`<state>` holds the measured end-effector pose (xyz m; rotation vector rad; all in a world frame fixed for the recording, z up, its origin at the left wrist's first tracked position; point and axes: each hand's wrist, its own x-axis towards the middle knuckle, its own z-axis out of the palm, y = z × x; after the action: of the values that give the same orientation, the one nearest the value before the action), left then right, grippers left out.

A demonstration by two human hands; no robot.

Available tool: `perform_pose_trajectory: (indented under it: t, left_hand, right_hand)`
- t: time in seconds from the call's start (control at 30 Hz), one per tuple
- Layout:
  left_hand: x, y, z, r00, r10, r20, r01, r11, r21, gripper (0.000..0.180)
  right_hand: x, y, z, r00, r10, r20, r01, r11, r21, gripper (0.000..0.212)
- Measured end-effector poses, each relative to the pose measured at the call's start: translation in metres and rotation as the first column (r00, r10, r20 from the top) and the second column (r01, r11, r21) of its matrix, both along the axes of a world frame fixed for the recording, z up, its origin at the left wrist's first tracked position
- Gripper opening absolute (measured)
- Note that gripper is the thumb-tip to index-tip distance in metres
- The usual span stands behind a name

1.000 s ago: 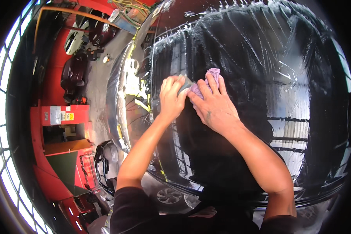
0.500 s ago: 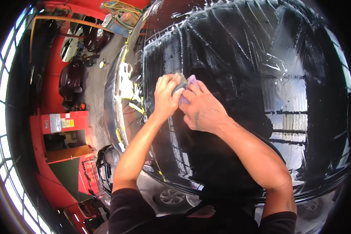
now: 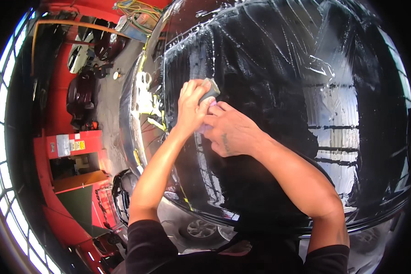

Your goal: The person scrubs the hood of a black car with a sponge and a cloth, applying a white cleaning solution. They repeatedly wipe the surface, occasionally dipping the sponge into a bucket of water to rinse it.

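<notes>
My left hand grips a small grey-green block, fingers on one side and thumb on the other, over a glossy black car panel. Close against its wrist side, my right hand is closed around a crumpled purple cloth, mostly hidden under the fingers. The two hands touch or nearly touch. Wet, whitish streaks and droplets cover the far part of the panel. The side of the block facing the panel is out of sight.
Yellow-green masking tape runs along the panel's left edge. Beyond it, dark red car parts line a red wall. Coiled hoses lie at the far left. A car wheel shows below the panel's near edge.
My right hand has moved left and slightly nearer with the purple cloth, which now shows less. The block in my left hand has lifted a little away and shows more of its end.
</notes>
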<state>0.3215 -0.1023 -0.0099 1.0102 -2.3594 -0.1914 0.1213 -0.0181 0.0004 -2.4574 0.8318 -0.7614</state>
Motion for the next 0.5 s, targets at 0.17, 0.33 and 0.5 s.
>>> perform_pose_trajectory:
  t: [0.17,0.33,0.5]
  left_hand:
    - [-0.053,-0.138,0.010,0.979,0.201,-0.015,-0.201,0.971,-0.130,0.028]
    - [-0.075,-0.139,-0.004,0.968,0.248,-0.034,-0.250,0.966,-0.068,0.029]
    - [-0.010,-0.007,-0.004,0.998,0.011,-0.063,-0.006,0.997,0.079,0.040]
  right_hand:
    - [0.015,0.000,0.010,0.997,0.067,0.030,-0.067,0.997,-0.026,0.027]
    - [0.001,-0.005,-0.002,0.999,0.023,0.048,-0.023,1.000,-0.014,0.027]
    - [0.001,-0.001,-0.012,0.990,0.001,0.141,0.007,0.998,-0.055,0.027]
